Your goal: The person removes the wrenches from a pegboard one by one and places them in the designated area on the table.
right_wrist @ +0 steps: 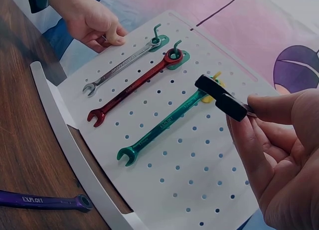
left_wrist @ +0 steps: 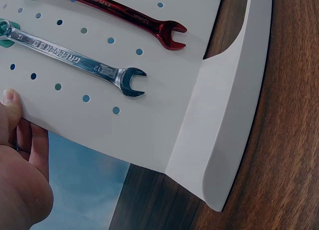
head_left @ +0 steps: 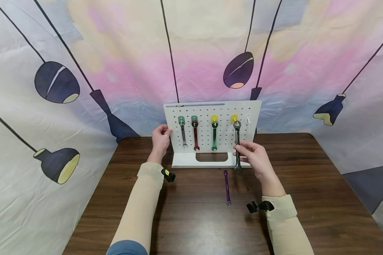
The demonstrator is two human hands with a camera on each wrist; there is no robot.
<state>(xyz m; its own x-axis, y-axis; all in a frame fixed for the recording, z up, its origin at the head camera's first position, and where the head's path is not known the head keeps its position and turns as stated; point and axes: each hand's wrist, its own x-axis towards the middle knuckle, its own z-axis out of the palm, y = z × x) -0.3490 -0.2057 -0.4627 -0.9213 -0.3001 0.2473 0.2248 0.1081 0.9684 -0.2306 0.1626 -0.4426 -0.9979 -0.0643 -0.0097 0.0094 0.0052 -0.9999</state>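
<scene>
My left hand (head_left: 161,140) pinches the left edge of a white pegboard (head_left: 205,141), thumb in front and fingers behind. My right hand (head_left: 253,156) holds a black combination wrench (head_left: 237,147) upright before the board, ring end up by a yellow hook (head_left: 234,117). Whether the ring is on that hook I cannot tell. In the right wrist view the black wrench (right_wrist: 232,106) appears nearly end-on between thumb and fingers. A silver wrench (left_wrist: 75,58) and a red wrench (right_wrist: 134,88) hang from green hooks; a green wrench (right_wrist: 162,127) hangs from a yellow one.
A purple wrench (head_left: 227,187) lies on the brown wooden table (head_left: 198,219) in front of the board. At the board's right is a clear hook (head_left: 248,119). Behind everything hangs a cloth backdrop (head_left: 127,53) printed with lamps.
</scene>
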